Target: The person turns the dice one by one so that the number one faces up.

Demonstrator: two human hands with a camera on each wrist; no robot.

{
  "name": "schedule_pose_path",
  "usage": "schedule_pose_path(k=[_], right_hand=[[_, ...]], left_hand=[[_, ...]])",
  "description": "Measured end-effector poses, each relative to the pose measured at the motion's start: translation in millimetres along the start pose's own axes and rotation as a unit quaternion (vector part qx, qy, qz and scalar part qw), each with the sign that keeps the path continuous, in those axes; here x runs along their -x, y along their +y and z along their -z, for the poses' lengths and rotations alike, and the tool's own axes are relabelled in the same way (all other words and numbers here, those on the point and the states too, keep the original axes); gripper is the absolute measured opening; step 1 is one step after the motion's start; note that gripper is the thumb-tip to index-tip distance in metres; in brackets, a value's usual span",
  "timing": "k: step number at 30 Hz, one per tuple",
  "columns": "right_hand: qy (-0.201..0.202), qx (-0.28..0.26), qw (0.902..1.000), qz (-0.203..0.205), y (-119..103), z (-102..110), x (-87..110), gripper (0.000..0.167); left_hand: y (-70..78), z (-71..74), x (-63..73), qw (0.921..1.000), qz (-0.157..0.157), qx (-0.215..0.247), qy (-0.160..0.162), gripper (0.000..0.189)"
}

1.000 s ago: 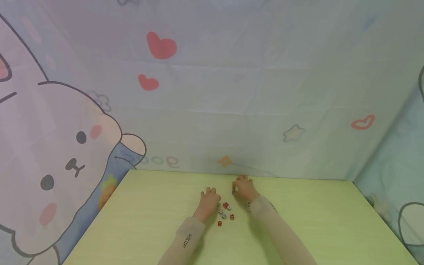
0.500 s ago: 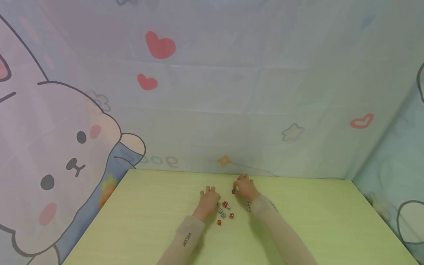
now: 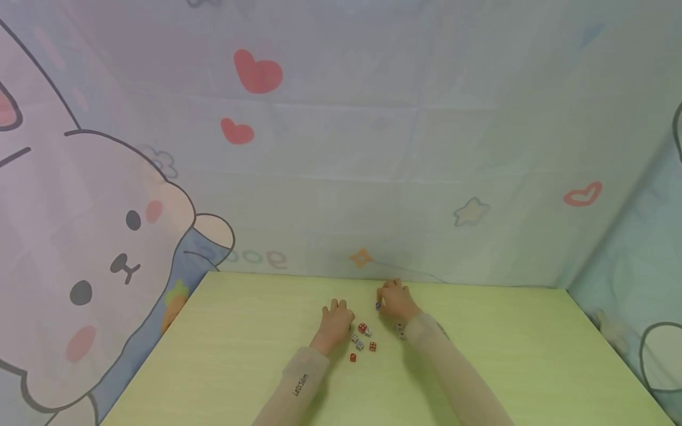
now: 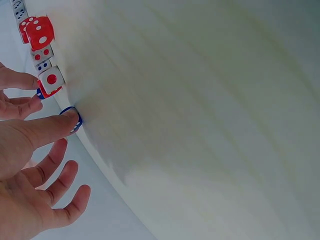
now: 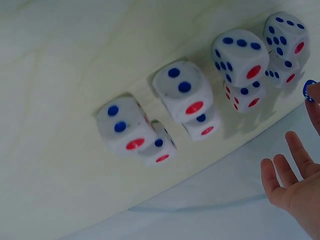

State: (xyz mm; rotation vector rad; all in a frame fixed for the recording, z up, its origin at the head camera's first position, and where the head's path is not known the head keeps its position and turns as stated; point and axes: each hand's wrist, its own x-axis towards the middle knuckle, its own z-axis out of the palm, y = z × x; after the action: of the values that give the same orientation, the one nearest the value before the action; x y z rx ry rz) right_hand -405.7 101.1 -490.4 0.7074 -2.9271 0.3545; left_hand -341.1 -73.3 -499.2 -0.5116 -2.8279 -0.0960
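Note:
My right hand (image 3: 398,300) pinches a small blue die (image 3: 378,306) between thumb and finger near the table's far edge. The same die shows at the right border of the right wrist view, its other fingers spread. To its left, my left hand (image 3: 334,325) pinches another blue die (image 4: 77,125), mostly covered by the thumb in the left wrist view. Red dice (image 3: 362,328) and white dice (image 3: 359,345) lie between the hands. Several white dice (image 5: 182,90) with blue and red pips appear in overlapping pairs beside the right wrist.
The pale yellow-green table (image 3: 240,355) ends at a hanging cloth (image 3: 341,177) printed with hearts and a rabbit. One red die (image 3: 353,357) lies nearest the front. White dice (image 3: 401,331) sit close beside the right sleeve (image 3: 453,367).
My right hand has shifted slightly to the right with the blue die, and more of the white dice beside its sleeve shows. My left hand stays almost where it was.

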Motion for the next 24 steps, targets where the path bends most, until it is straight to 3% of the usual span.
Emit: schedule_pose_path(k=[9, 24], right_hand=[[-0.009, 0.043, 0.9986, 0.031, -5.2, 3.9, -0.2, 0.012], [-0.012, 0.041, 0.999, 0.008, -1.1, -1.3, 1.0, 0.013]], left_hand=[[0.1, 0.2, -0.4, 0.9999, 0.003, 0.004, -0.011, 0.015], [-0.1, -1.7, -0.7, 0.9999, 0.003, 0.008, -0.012, 0.016]])
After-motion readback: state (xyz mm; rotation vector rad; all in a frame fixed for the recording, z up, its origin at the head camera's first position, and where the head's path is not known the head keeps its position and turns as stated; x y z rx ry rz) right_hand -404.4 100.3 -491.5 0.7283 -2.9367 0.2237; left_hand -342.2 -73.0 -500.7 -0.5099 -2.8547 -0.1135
